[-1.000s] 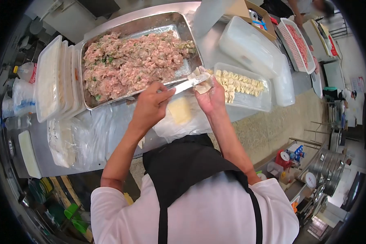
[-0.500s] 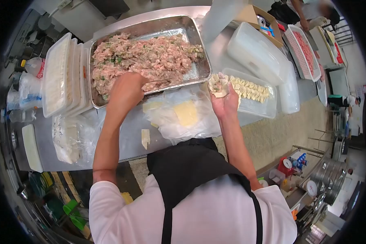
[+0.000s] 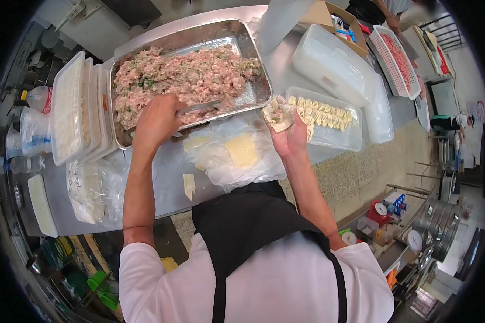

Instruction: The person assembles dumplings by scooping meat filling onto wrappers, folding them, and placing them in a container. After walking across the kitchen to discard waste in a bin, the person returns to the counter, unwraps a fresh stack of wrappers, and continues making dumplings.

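My left hand (image 3: 159, 121) is closed around a metal spreading spatula (image 3: 200, 106), its flat blade over the near edge of a deep steel tray (image 3: 262, 81). The tray holds minced meat filling (image 3: 186, 78) flecked with green. On the raised palm of my right hand (image 3: 291, 135) lies a dumpling wrapper (image 3: 279, 125) with some filling on it, held by the curled fingers. Just right of that hand, a clear plastic container (image 3: 353, 141) holds rows of pleated dumplings (image 3: 323, 114). Square yellow wrappers (image 3: 241, 151) lie on plastic film (image 3: 223, 175) between my arms.
Stacked lidded containers (image 3: 70, 110) stand left of the tray, with a plastic bag (image 3: 91, 188) before them. Translucent bins (image 3: 334, 64) and a cardboard box (image 3: 320, 13) are at the back right. Beyond, a white basket (image 3: 382, 51) holds pink meat near another person's arm (image 3: 388, 13).
The spatula blade has lifted and shows more clearly above the tray's near edge. My right hand, with the wrapper, has shifted slightly left. The whole view has moved a little.
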Available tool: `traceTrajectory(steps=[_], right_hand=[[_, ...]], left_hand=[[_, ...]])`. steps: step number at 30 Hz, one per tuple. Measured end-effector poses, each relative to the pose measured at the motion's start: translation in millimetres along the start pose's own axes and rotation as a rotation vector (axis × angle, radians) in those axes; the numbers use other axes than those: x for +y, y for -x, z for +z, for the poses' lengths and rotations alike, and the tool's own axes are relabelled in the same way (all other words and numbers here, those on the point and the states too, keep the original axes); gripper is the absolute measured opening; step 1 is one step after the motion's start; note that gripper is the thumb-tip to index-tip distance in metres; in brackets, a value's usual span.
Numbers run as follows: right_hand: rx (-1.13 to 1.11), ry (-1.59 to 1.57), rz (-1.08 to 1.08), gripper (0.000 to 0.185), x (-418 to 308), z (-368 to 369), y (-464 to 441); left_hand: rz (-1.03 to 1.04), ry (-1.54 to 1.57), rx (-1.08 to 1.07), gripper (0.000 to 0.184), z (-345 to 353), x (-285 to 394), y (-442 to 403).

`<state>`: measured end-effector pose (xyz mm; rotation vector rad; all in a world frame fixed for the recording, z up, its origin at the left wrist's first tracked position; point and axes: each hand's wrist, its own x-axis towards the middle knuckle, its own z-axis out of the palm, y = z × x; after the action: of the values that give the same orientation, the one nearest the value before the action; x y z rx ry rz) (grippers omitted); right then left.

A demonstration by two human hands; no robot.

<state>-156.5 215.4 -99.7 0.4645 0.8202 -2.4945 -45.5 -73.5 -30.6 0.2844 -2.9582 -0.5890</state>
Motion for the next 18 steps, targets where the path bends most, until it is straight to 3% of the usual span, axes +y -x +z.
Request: traceTrajectory(steps=[1, 3, 6, 7, 14, 18], right_hand=[[-0.003, 0.002, 0.005, 0.048, 1.1, 1.2, 0.7], [-0.010, 0.002, 0.011, 0.048, 3.1, 4.3, 0.5], [-0.031, -0.016, 0.019, 0.048, 4.1, 1.8, -1.9], [-0.031, -0.015, 0.017, 0.048, 4.1, 0.8, -2.3], [-0.043, 0.008, 0.008, 0.048, 10.3, -8.6, -5.1], [-0.100, -0.013, 0.089, 0.048, 11.5, 7.1, 6.2]], left_hand=[[-0.005, -0.001, 0.002, 0.030, -2.2, 0.8, -0.3], [-0.226, -0.165, -0.241, 0.026, -8.4, 5.8, -4.5], [-0.111, -0.252, -0.210, 0.021, 15.5, 4.7, 4.6], [0.045, -0.154, -0.073, 0.018, 19.8, 2.9, 13.0], [0.118, 0.283, -0.163, 0.032, -14.0, 18.2, 10.6], [0.091, 0.622, -0.072, 0.036, 8.4, 41.0, 15.2]])
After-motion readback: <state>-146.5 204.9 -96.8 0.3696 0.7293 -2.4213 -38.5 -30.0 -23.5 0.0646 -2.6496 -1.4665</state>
